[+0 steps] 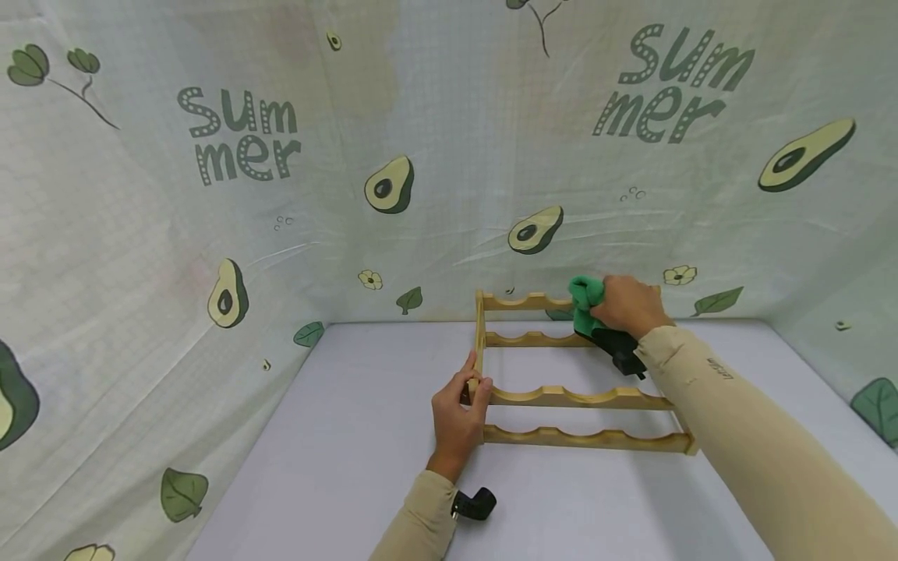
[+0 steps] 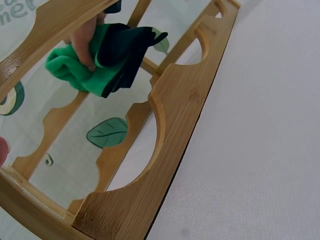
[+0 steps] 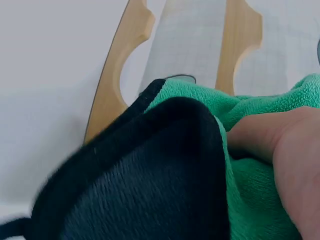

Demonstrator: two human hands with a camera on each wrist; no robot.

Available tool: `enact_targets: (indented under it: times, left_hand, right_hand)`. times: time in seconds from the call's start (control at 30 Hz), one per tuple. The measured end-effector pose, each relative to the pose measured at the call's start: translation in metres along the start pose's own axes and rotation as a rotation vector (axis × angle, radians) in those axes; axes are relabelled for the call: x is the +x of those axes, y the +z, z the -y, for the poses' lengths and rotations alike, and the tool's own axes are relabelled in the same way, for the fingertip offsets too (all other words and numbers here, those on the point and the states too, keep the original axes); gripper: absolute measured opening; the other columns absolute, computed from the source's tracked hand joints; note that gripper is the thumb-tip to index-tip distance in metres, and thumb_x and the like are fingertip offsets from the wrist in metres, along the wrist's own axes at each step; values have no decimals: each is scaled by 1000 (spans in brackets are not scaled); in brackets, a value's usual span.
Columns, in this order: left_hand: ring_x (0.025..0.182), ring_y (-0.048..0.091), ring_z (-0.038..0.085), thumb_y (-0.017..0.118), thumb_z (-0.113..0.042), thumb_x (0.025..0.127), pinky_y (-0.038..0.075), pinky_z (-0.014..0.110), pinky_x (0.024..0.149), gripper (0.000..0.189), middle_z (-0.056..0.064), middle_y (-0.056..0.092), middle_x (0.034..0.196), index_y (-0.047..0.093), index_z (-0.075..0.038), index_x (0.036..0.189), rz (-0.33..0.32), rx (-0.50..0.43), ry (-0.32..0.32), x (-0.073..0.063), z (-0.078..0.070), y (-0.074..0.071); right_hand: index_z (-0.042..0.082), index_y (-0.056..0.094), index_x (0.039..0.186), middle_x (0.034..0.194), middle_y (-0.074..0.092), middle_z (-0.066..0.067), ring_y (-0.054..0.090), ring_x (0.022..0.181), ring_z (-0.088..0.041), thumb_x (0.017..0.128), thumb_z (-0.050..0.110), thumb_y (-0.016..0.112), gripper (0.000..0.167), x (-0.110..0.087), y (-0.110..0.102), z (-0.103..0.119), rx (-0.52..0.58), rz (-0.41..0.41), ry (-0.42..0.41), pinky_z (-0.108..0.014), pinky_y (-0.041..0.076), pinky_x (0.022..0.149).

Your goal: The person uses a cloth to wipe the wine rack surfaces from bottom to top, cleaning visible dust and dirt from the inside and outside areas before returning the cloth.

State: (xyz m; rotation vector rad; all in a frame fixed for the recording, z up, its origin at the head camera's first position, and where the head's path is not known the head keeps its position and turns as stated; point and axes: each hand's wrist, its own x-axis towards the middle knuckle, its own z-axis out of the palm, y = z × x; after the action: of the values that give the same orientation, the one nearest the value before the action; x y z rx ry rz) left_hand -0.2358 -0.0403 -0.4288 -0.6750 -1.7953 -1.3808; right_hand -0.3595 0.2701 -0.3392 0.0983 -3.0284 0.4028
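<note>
A light wooden rack with scalloped rails [image 1: 568,397], shaped like a wine rack, stands on the white table. My left hand [image 1: 459,417] grips its near left upper corner, thumb and fingers on either side of the wood. In my right hand [image 1: 631,304] is a cloth [image 1: 588,300], green on one face and black on the other, bunched at the far upper rail. The cloth's dark side [image 3: 150,175] hangs in folds below the fingers in the right wrist view. From the left wrist view, the green cloth [image 2: 75,65] shows beyond the near scalloped rail [image 2: 175,110].
A pale curtain [image 1: 449,156] printed with avocados, leaves and lettering hangs behind and beside the table [image 1: 351,436]. Beneath my left wrist is a black wrist-worn piece [image 1: 475,504]. The rack's lower front rail [image 1: 589,439] runs close above the tabletop.
</note>
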Motion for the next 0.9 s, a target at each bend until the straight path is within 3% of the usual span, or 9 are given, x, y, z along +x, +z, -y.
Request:
enact_targets:
  times: [0.37, 0.6, 0.9]
  left_hand:
    - [58, 54, 9, 69, 8, 87, 47, 15, 52, 11, 34, 61, 122, 62, 0, 84, -10, 11, 14, 1, 1, 1]
    - [57, 54, 9, 69, 8, 86, 47, 16, 51, 11, 34, 61, 121, 62, 0, 84, -12, 4, 18, 0, 1, 1]
    - [56, 50, 10, 70, 10, 85, 45, 17, 49, 13, 36, 61, 119, 61, 1, 83, -16, 14, 37, 2, 1, 1]
  right_hand:
    - [6, 62, 120, 108, 64, -22, 57, 84, -37, 88, 11, 65, 32, -1, 3, -3, 47, -11, -61, -59, 45, 73]
    - [9, 66, 112, 100, 67, -18, 58, 80, -33, 88, 15, 68, 25, -2, 2, -5, 16, -29, -64, -54, 47, 66]
    - [0, 61, 99, 87, 64, -24, 58, 69, -38, 85, 13, 61, 19, -9, -7, -22, -35, -59, 35, -51, 45, 51]
